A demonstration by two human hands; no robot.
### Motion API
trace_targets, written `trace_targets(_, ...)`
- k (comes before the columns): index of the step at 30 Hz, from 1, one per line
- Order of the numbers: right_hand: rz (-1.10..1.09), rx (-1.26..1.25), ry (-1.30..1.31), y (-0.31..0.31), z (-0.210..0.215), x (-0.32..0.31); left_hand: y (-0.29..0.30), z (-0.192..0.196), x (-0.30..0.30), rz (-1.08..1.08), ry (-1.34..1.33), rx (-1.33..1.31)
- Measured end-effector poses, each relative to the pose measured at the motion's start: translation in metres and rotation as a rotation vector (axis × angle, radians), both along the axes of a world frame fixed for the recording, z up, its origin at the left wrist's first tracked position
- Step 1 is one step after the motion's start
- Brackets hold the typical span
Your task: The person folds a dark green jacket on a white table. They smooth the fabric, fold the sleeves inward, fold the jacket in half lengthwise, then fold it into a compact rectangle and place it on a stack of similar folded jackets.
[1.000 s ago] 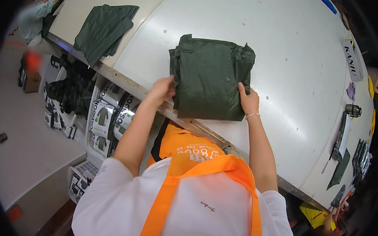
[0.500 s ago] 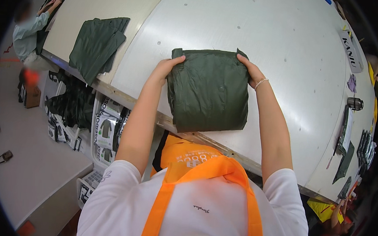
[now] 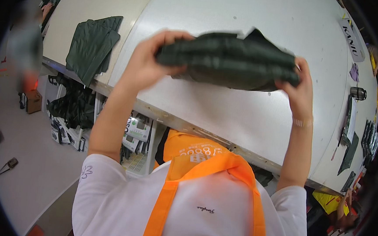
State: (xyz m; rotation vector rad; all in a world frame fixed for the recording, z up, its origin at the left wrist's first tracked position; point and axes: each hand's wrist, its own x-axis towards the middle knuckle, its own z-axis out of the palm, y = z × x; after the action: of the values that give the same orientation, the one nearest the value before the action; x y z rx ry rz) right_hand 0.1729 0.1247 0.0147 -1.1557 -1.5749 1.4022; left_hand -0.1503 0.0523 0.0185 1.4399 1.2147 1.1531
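Note:
Both hands hold a folded dark green garment of thin, slightly shiny fabric above the pale tabletop. The bundle is tilted, with its thick layered edge facing me and a pointed flap sticking up at the far side. My left hand is closed round its left end, thumb on the near side. On the right end, my right hand grips with the thumb below and fingers behind; a bracelet is on that wrist. The hands are a little blurred. Another dark green garment lies folded flat at the table's left.
A wooden edge runs along the table's near side, above shelves of packaged goods. Dark fabric hangs at left, near a blurred person. At right are a dark flask, purple cloth and several packets.
Both hands have lifted the bundle off the table and tipped it, so its layered edge now faces me. The right hand has moved farther right and the bundle spans wider.

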Motion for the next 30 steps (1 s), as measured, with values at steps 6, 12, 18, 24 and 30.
trace_targets(6,0.229,0.524,-0.404,-0.125,-0.105,0.038,-0.116,-0.145,0.025,-0.364,0.579,0.453)
trace_targets(12,0.455,0.327,-0.508,-0.162,-0.127,0.049,-0.142,-0.167,0.03,-0.59,0.771,0.16)
trace_targets(18,0.1,0.335,-0.585,-0.093,-0.069,0.007,-0.081,-0.102,0.04,-0.287,0.847,0.254)
trace_targets(24,0.054,0.639,-1.196,-0.111,-0.173,-0.052,-0.052,-0.199,0.064,-0.083,1.152,0.194)
trace_targets(30,-0.083,0.637,-0.939,-0.117,-0.145,-0.035,-0.068,-0.177,0.044,0.199,0.831,0.255)
